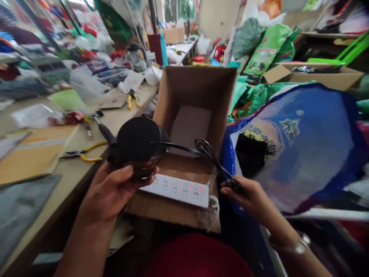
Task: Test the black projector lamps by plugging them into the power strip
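My left hand (111,188) is closed round a black round device (138,140) with a flat disc-shaped face; its exact kind does not show. A black cable (184,147) runs from the device to the right. Its looped bundle is gripped in my right hand (245,196), fingers wrapped round it. Between and below my hands lies a white power strip (181,191) with several red lights, resting on the front flap of an open cardboard box (198,84). A paler sheet of cardboard (190,129) shows inside the box.
On the bench (115,111) at left lie yellow-handled pliers (86,152), yellow-handled cutters (133,100) and a hammer (102,127). A large blue bag (311,142) holding black items (250,154) stands open at right. Another carton (319,79) sits behind it.
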Demonstrator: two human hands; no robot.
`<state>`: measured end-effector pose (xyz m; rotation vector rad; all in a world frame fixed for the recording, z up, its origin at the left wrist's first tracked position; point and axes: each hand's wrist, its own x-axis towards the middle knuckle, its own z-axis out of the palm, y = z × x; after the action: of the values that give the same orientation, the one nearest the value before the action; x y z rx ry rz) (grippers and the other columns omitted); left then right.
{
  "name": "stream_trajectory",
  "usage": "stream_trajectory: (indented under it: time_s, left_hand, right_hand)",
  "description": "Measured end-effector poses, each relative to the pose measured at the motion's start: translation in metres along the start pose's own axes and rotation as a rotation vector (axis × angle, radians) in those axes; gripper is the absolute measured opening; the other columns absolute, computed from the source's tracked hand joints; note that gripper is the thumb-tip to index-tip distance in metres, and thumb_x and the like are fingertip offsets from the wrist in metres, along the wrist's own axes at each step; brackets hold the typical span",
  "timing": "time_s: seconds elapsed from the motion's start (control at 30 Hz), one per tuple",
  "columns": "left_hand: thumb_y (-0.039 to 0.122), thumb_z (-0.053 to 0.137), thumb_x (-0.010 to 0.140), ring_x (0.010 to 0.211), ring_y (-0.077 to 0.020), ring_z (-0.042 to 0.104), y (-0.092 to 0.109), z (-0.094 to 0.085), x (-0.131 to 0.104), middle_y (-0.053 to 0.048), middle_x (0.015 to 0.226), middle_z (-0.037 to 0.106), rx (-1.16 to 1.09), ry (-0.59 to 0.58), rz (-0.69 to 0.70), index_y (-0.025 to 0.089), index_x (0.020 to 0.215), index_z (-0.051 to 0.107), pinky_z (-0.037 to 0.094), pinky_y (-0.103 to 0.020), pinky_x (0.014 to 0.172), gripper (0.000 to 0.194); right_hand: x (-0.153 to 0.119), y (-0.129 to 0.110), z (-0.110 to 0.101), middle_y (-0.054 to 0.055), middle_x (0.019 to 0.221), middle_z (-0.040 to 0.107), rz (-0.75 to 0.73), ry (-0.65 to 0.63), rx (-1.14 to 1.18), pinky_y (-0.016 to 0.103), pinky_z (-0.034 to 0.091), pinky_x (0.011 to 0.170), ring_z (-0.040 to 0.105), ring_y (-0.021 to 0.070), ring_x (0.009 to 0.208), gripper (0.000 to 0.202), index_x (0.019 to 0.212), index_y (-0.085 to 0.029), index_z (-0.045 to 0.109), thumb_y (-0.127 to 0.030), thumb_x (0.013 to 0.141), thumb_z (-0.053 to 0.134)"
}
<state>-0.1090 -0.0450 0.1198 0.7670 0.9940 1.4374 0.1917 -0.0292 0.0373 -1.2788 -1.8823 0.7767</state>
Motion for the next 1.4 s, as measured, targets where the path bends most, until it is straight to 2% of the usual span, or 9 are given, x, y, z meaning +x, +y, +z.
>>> stream_trajectory:
  time_s: [0.1, 0.2, 0.27, 0.37, 0.53, 0.73, 1.03, 1.23, 1.4]
  left_hand:
    - [0.012, 0.070, 0.069, 0.076, -0.0264, 0.071, -0.012, -0.013, 0.004, -0.008, 0.086, 0.075, 0.036, 0.002, -0.034, 0.014, 0.095, 0.067, 0.061, -0.037, 0.061, 0.027]
    - [0.010, 0.068, 0.071, 0.077, -0.0259, 0.071, -0.027, -0.021, 0.006, -0.009, 0.088, 0.074, 0.028, -0.010, -0.085, 0.016, 0.100, 0.063, 0.061, -0.037, 0.062, 0.030]
    - [0.011, 0.068, 0.071, 0.076, -0.0261, 0.071, -0.033, -0.024, 0.006, -0.008, 0.087, 0.074, 0.017, -0.027, -0.104, 0.017, 0.102, 0.061, 0.061, -0.037, 0.062, 0.033]
    - [0.009, 0.067, 0.071, 0.076, -0.0256, 0.071, -0.037, -0.025, 0.006, -0.008, 0.085, 0.074, 0.005, -0.042, -0.114, 0.018, 0.106, 0.058, 0.060, -0.038, 0.064, 0.036]
    - [0.009, 0.068, 0.070, 0.075, -0.0262, 0.070, -0.041, -0.021, 0.005, -0.006, 0.084, 0.073, 0.002, -0.042, -0.123, 0.020, 0.114, 0.052, 0.060, -0.037, 0.061, 0.048]
    - [0.007, 0.070, 0.066, 0.076, -0.0269, 0.070, -0.052, -0.018, 0.005, -0.004, 0.094, 0.071, -0.052, -0.059, -0.129, 0.023, 0.116, 0.053, 0.060, -0.041, 0.060, 0.055]
    - [0.007, 0.073, 0.059, 0.075, -0.0259, 0.069, -0.058, -0.019, 0.009, -0.003, 0.091, 0.070, -0.056, -0.010, -0.148, 0.024, 0.111, 0.055, 0.059, -0.040, 0.060, 0.057]
    - [0.004, 0.073, 0.058, 0.080, -0.0247, 0.067, -0.066, -0.022, 0.011, -0.002, 0.094, 0.069, -0.088, -0.005, -0.166, 0.027, 0.114, 0.055, 0.059, -0.043, 0.065, 0.063]
    - [0.003, 0.072, 0.060, 0.088, -0.0238, 0.065, -0.084, -0.020, 0.017, -0.001, 0.097, 0.068, -0.130, 0.025, -0.184, 0.029, 0.115, 0.055, 0.058, -0.043, 0.073, 0.064]
  right_hand:
    - [0.012, 0.015, 0.032, 0.002, 0.057, 0.061, 0.057, -0.116, 0.057, 0.023, 0.044, 0.046, 0.056, 0.0139, 0.051, 0.028, 0.068, -0.016, 0.062, -0.038, 0.083, 0.055]
    - [0.013, 0.037, 0.059, 0.002, 0.058, 0.061, 0.051, -0.130, 0.033, 0.024, 0.044, 0.049, 0.056, 0.0148, 0.054, 0.023, 0.064, -0.016, 0.058, -0.030, 0.082, 0.055]
    - [0.010, 0.047, 0.067, 0.003, 0.062, 0.061, 0.033, -0.143, 0.009, 0.025, 0.044, 0.052, 0.057, 0.0159, 0.058, 0.017, 0.065, -0.016, 0.058, -0.024, 0.079, 0.058]
    - [0.006, 0.052, 0.068, 0.005, 0.071, 0.065, -0.007, -0.182, -0.012, 0.026, 0.046, 0.059, 0.060, 0.0175, 0.065, 0.005, 0.075, -0.016, 0.061, -0.014, 0.078, 0.057]
    - [0.008, 0.046, 0.057, 0.006, 0.079, 0.068, -0.102, -0.283, -0.027, 0.027, 0.049, 0.067, 0.064, 0.0171, 0.072, 0.024, 0.088, -0.015, 0.063, 0.000, 0.077, 0.048]
    - [0.009, 0.037, 0.052, 0.007, 0.087, 0.067, -0.227, -0.395, -0.046, 0.030, 0.049, 0.076, 0.061, 0.0178, 0.083, 0.029, 0.089, -0.017, 0.063, 0.004, 0.078, 0.046]
    - [0.009, 0.025, 0.047, 0.009, 0.097, 0.067, -0.268, -0.525, -0.127, 0.033, 0.049, 0.080, 0.061, 0.0199, 0.090, 0.031, 0.093, -0.017, 0.063, 0.004, 0.081, 0.043]
    - [-0.005, 0.033, 0.059, 0.009, 0.101, 0.066, -0.233, -0.492, -0.093, 0.036, 0.049, 0.083, 0.060, 0.0206, 0.094, 0.033, 0.098, -0.018, 0.062, 0.003, 0.083, 0.041]
    - [-0.032, 0.044, 0.081, 0.010, 0.104, 0.066, -0.231, -0.337, -0.062, 0.039, 0.049, 0.081, 0.059, 0.0215, 0.091, 0.033, 0.101, -0.019, 0.060, 0.000, 0.086, 0.037]
